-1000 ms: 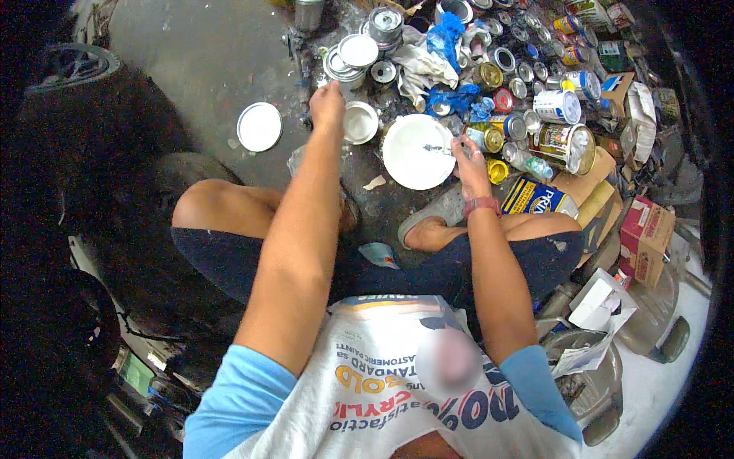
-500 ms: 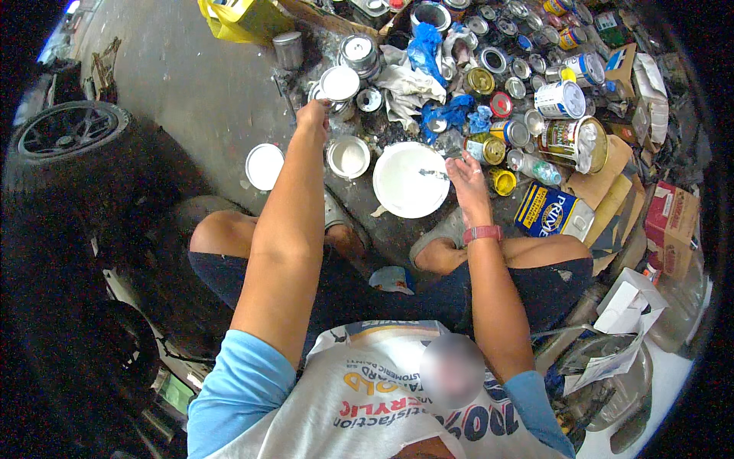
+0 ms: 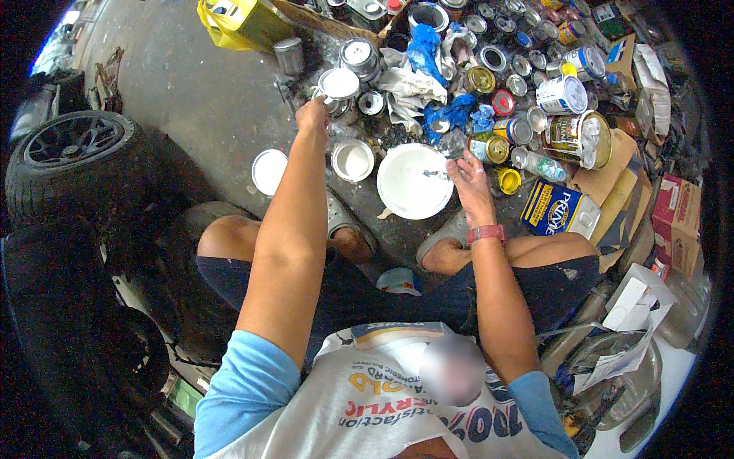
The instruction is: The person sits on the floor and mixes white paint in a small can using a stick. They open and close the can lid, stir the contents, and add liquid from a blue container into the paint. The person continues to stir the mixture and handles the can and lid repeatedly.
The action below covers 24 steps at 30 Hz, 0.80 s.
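My left hand [image 3: 312, 115] reaches forward, closed at the near edge of a round white piece [image 3: 338, 83]. Whether that is a lid or a shallow cup I cannot tell; it sits over a metal can. Over the right rim of a wide white bucket [image 3: 405, 191], my right hand [image 3: 469, 180] pinches a narrow tool with a smeared flat end [image 3: 437, 175], like a small spatula. Off-white stuff shows inside the bucket. Left of it stands an open can [image 3: 352, 161] with pale contents. A white lid [image 3: 269, 171] lies on the floor beside my left forearm.
Many paint cans [image 3: 562, 95] crowd the far right, with blue rags [image 3: 459, 115] and a white cloth [image 3: 405, 86] among them. A yellow bag [image 3: 243, 29] stands at the back. A car wheel [image 3: 73, 145] is at the left, cardboard boxes [image 3: 677, 222] at the right.
The whole view has shifted slightly. Both hands keep nearly the same places, the left by the round white piece, the right with its tool over the bucket.
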Each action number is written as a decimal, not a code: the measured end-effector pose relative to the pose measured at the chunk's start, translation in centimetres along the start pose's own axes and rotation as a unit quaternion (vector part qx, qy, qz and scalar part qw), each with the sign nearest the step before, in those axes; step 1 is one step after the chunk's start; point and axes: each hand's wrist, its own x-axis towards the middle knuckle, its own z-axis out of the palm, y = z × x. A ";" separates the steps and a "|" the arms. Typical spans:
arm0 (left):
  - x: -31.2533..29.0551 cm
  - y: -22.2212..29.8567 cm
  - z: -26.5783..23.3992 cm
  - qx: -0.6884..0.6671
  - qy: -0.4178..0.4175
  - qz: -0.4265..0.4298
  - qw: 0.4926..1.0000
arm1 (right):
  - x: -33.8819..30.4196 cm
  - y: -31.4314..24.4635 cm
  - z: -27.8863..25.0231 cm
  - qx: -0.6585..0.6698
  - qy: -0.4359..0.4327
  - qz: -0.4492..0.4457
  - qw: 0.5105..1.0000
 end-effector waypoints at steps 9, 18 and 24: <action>-8.9 5.0 -7.4 0.394 0.062 0.261 0.879 | 0.7 -0.1 0.1 -0.001 0.018 -0.014 1.000; -15.5 2.2 -7.2 0.597 0.001 0.447 0.666 | 0.0 -1.6 0.5 0.023 0.027 -0.001 0.999; -15.5 -0.3 -7.0 0.596 -0.032 0.499 0.629 | -0.3 -2.0 0.5 0.010 0.029 -0.007 1.000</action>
